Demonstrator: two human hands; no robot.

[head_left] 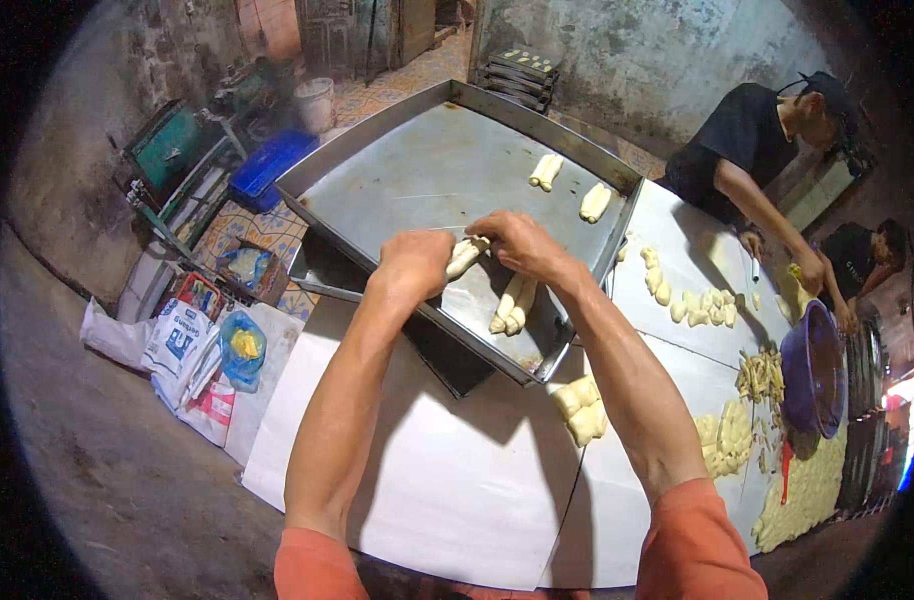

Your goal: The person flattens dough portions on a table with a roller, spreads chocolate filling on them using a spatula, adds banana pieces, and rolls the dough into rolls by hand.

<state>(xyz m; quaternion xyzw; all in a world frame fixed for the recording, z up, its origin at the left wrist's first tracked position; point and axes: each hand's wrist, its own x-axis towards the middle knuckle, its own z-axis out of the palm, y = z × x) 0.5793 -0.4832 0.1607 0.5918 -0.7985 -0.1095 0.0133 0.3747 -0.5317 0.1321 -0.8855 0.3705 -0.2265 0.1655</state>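
Above the near part of a large metal baking tray point(377, 155), a pale dough roll point(465, 257) stretches between my two hands. My left hand point(414, 262) closes round its left end, and the fingers of my right hand point(522, 243) pinch its right end. Just below my right hand, a paired dough piece point(514, 306) lies on the tray. Two more shaped pieces sit toward the tray's right side, a farther one point(546, 172) and a nearer one point(595, 203). Outside the tray's near right corner, a clump of dough pieces point(582, 410) rests on the white table point(447, 480).
Another dark tray point(327, 265) is under the baking tray. Dough rows point(704, 308), a flat dough sheet point(802, 490) and a purple basin point(813, 368) occupy the right side. Two people in dark shirts work there, one nearer point(737, 150). Bags point(177, 345) stand left of the table.
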